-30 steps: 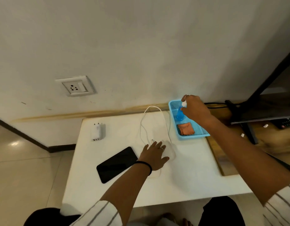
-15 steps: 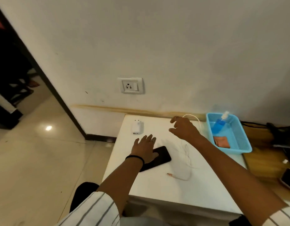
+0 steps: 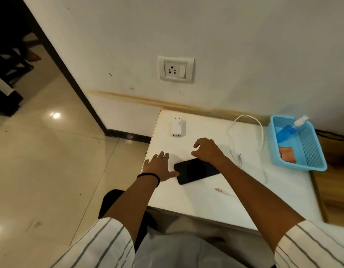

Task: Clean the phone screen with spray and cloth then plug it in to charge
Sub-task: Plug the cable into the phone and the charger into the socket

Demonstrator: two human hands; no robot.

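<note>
My left hand [image 3: 159, 167] lies flat, fingers spread, thumb touching the near-left corner of the flat black glossy phone [image 3: 196, 171] at frame centre on the white bench [image 3: 206, 202]. My right hand [image 3: 208, 149] hovers loosely curled over its far edge, holding nothing. The phone's long axis runs lower left to upper right, screen dark and unlit. The white charger brick [image 3: 178, 127] sits beyond, upper centre; the thin white cable [image 3: 261, 132] loops to the right.

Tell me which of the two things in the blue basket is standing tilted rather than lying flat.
The blue spray bottle: it leans against the far corner of the blue basket, white nozzle poking above the rim. The orange cloth lies flat on the basket floor.
</note>
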